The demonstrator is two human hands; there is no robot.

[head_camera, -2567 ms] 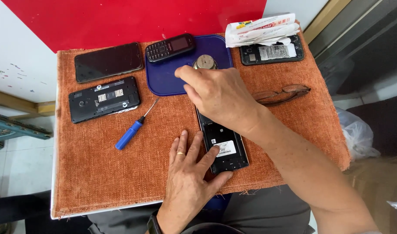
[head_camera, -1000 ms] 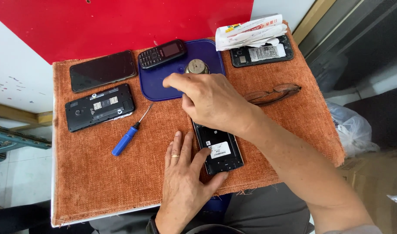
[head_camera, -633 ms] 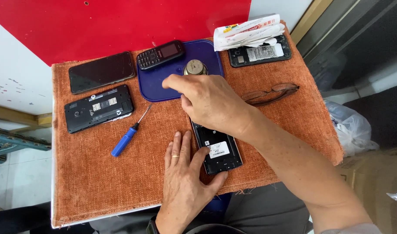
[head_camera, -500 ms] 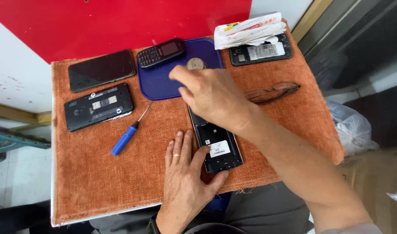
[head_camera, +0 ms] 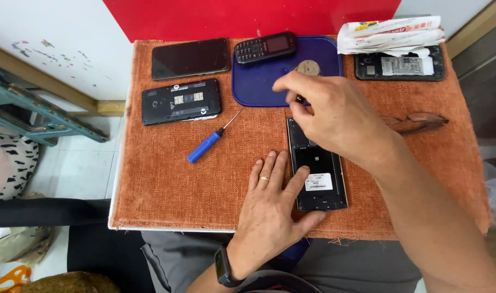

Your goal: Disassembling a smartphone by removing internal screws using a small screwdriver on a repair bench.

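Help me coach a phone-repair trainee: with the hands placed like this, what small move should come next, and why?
Probably lower the right hand to the top end of the opened phone. Its fingertips pinch something small and dark, too small to identify, just above that end, at the near edge of the blue tray. The left hand already lies flat against the phone's side, steadying it on the orange cloth.

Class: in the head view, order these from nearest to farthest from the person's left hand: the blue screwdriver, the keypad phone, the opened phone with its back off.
From the left hand:
1. Opened phone, touching it, on its right.
2. Blue screwdriver, up-left on the cloth.
3. Keypad phone, far edge, on the blue tray.
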